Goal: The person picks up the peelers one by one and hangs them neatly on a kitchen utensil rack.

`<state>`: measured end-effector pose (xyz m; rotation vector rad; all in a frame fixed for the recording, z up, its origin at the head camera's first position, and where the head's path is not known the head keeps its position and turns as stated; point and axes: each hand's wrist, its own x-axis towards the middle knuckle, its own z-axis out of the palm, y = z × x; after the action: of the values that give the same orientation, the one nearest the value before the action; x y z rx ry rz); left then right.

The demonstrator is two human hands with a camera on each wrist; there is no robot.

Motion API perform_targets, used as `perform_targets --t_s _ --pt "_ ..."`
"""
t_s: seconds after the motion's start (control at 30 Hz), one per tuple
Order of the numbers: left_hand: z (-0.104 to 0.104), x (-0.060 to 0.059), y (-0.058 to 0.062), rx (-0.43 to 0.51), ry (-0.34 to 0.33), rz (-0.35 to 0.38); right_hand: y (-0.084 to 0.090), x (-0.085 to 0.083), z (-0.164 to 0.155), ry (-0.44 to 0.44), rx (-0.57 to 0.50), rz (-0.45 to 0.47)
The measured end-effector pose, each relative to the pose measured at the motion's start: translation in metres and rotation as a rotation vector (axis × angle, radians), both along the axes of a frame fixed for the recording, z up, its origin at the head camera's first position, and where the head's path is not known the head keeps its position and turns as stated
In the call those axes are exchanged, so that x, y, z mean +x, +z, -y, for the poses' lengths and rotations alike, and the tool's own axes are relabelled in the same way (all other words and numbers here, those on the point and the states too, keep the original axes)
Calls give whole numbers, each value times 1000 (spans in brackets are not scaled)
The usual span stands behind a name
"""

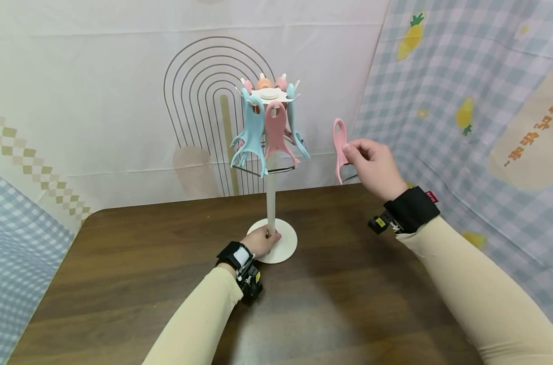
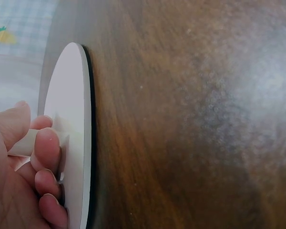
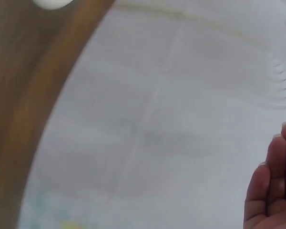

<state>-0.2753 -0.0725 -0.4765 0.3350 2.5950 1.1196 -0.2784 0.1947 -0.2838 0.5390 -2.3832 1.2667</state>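
A white stand with a round base (image 1: 287,244) and an upright pole (image 1: 271,200) stands on the table. My left hand (image 1: 259,242) grips the pole low down, just above the base; the left wrist view shows its fingers curled round the pole (image 2: 21,145). To the right of the stand, my right hand (image 1: 377,170) pinches a pink slingshot (image 1: 340,149) in the air, its looped end up and its prongs down. More slingshots hang from the stand's hooks, among them a blue one (image 1: 253,129) and a pink one (image 1: 275,129). The right wrist view shows only part of my right hand (image 3: 276,195).
The brown wooden table (image 1: 135,284) reaches back to a white patterned cloth (image 1: 98,126). A blue checked cloth (image 1: 468,167) hangs along the right side, and another checked cloth (image 1: 16,263) lies at the left.
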Motion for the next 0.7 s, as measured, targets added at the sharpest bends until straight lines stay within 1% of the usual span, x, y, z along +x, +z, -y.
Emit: perform_targets --t_s 0.1,0.17,0.3,0.43,0.6,0.7 --pt "0 -2 -3 4 -3 -2 24 19 19 38 -46 -16" --pt "1 -4 -5 7 -7 -3 31 24 26 64 -68 -37" --pt "1 -5 -7 6 -11 -4 42 29 38 137 -125 -70" --pt "0 -3 -4 6 -7 -5 52 32 48 199 -165 -88" --pt "0 -2 -3 3 -4 1 61 35 57 245 -172 -117" --pt "0 -4 -5 -1 0 8 64 36 61 268 -175 -129"
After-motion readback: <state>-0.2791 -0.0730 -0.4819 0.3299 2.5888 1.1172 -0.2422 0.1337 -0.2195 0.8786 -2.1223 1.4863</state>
